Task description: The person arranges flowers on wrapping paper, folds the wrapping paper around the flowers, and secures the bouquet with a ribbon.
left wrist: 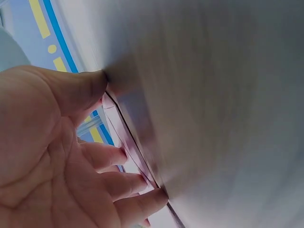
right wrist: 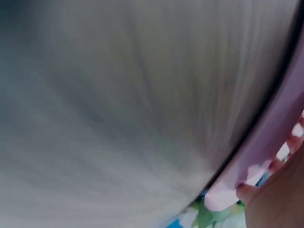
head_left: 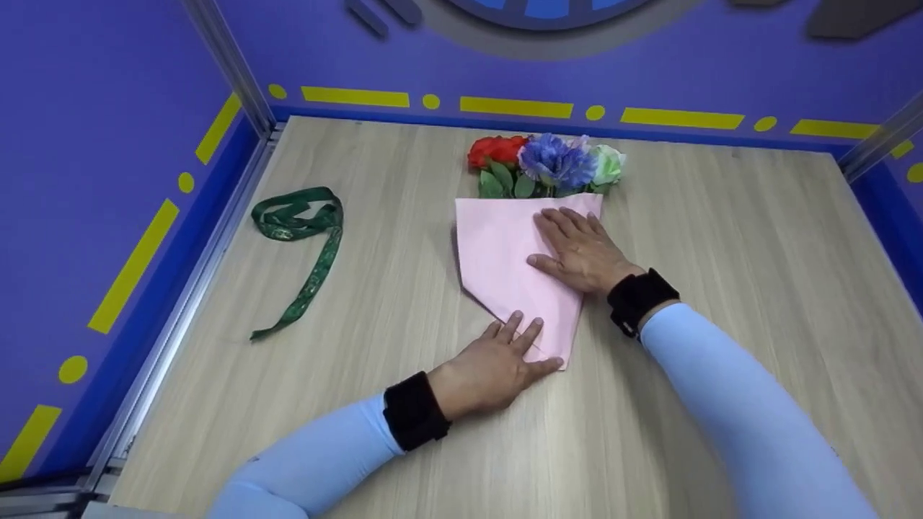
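A bouquet of flowers lies on the table in a folded sheet of pink wrapping paper [head_left: 494, 249]. Red [head_left: 497, 151], blue-purple [head_left: 554, 162] and pale green flowers [head_left: 609, 164] stick out at the paper's far end, with green leaves below them. My right hand [head_left: 583, 254] rests with fingers spread on the upper right part of the paper. Down at the narrow end, my left hand [head_left: 483, 373] touches the folded paper with extended fingers, its thumb by the bottom tip. In the left wrist view, the fingertips [left wrist: 154, 199] meet the paper's edge. The stems are hidden inside the wrap.
A dark green patterned ribbon [head_left: 317, 270] lies loosely looped on the left of the wooden table [head_left: 389, 252], its tail toward the front. Blue-purple panels with yellow marks [head_left: 515, 107] rise at the back and sides, with a metal rail [head_left: 184, 310] along the left edge.
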A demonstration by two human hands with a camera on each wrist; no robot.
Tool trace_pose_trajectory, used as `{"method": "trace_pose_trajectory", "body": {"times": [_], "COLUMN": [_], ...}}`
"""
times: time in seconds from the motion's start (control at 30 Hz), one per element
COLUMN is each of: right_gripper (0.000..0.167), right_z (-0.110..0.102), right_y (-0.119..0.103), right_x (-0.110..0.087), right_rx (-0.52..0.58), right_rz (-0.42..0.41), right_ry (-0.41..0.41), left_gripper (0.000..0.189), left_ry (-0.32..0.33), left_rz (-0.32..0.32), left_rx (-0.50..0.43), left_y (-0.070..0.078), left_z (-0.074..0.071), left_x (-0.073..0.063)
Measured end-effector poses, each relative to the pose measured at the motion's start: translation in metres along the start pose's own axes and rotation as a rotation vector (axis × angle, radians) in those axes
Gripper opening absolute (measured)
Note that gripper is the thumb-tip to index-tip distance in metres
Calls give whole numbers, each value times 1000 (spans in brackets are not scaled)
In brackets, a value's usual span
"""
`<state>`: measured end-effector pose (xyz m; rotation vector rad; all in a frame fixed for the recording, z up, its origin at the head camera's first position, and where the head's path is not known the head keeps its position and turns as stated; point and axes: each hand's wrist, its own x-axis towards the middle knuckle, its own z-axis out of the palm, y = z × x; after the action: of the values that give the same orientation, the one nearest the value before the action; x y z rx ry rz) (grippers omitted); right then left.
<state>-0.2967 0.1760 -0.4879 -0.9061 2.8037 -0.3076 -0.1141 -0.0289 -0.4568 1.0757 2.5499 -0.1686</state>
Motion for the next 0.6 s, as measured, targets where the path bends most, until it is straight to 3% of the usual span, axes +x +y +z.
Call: {"method": "trace_pose_trajectory", "body": {"times": [0.2,0.33,0.47,0.6], "right_gripper": [78,73,66,61], "right_z": [-4,-8,-5,9], "right_y": [1,-2,-12,-23], "right_x": [8,0,-32,-84], "right_rx": [24,32,-27,-113], "right_rz": [48,0,-132,-322], "right_ry": [47,65,104,108], "left_gripper": [56,56,55,57], "left_ry": [10,3,3,3], "left_rz": [16,26,19,9], "left_rx": [11,-21,-61,-75], "left_y": [0,-1,0,0], "left_z": [1,2,3,3], "left_x": [0,-1,-1,-1]}}
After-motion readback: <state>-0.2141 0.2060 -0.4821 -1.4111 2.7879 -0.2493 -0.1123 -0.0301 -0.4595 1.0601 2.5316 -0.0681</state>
